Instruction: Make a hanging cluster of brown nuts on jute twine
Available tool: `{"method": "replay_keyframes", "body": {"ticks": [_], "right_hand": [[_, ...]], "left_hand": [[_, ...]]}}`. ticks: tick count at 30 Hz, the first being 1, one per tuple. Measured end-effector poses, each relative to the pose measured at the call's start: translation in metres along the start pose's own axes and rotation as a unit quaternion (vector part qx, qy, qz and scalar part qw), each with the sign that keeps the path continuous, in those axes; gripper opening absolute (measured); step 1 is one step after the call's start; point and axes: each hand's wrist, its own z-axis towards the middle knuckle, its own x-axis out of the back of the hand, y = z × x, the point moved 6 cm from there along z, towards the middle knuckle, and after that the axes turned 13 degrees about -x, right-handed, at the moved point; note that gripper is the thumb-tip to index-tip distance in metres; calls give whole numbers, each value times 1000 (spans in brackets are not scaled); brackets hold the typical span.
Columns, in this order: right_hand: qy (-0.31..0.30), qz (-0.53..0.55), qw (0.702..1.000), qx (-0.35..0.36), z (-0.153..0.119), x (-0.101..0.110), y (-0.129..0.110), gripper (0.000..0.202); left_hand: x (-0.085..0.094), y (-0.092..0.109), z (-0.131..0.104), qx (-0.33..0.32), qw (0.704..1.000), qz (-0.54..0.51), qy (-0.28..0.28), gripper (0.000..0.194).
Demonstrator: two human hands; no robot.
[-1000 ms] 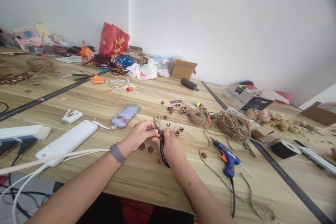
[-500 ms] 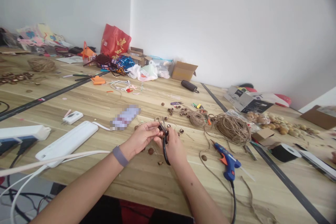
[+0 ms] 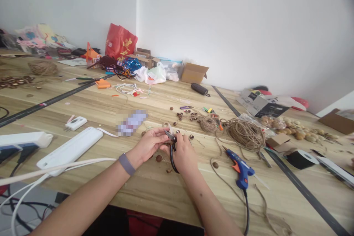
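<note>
My right hand (image 3: 184, 154) is closed round a pair of black-handled scissors (image 3: 172, 160). Their blades point up and left, to the fingertips of my left hand (image 3: 147, 143). Those left fingers are pinched together by the blades; what they hold is too small and hidden to name. Below the hands a round brown nut (image 3: 159, 158) and a small shell piece (image 3: 169, 170) lie on the wooden table (image 3: 155, 191). Hollow brown shells (image 3: 191, 137) are scattered just beyond my right hand.
To the right lie a blue glue gun (image 3: 242, 172) with its cable, a big coil of twine (image 3: 245, 133) and a black roll (image 3: 301, 159). At left are a white power strip (image 3: 70, 151) and cables. Boxes (image 3: 194, 73) and a red bag (image 3: 120, 42) stand by the wall.
The scissors have turned slightly in my right hand, and a blade now shows more plainly, slanting across the left fingertips. Both hands stay in nearly the same place.
</note>
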Motion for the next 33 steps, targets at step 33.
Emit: {"method": "replay_keyframes", "body": {"ticks": [33], "right_hand": [[-85,-63,993,-55,0,-12,-1,38]], "left_hand": [[7,-4,0,-52,995,88,17,31]]}}
